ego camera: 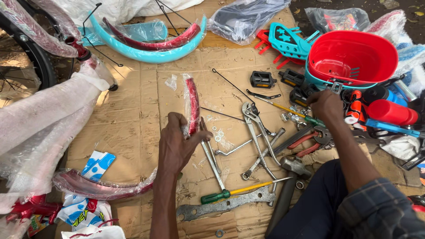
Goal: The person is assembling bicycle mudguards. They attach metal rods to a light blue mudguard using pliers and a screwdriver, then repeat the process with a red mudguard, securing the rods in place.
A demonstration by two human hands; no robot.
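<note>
Gripping the plastic-wrapped curved red metal mudguard (191, 104) in my closed left hand (177, 144), still wrapped; my right hand (326, 105) curls among loose small parts, fingers hidden, beside the red plastic basket (354, 55).

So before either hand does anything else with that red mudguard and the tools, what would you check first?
1. Left hand has a firm hold on the plastic-wrapped red mudguard: ok, fingers curl round it.
2. Wrap off the mudguard: not ok, plastic covers it.
3. Right hand has picked something up: cannot tell, it rests among small parts by the red basket.
4. Screwdriver with green handle within reach: ok, it lies on the cardboard below the left hand.
5. Pliers free to lift: ok, nothing lies on their handles.
6. Washers safe from scattering: not ok, loose beside the mudguard.
</note>
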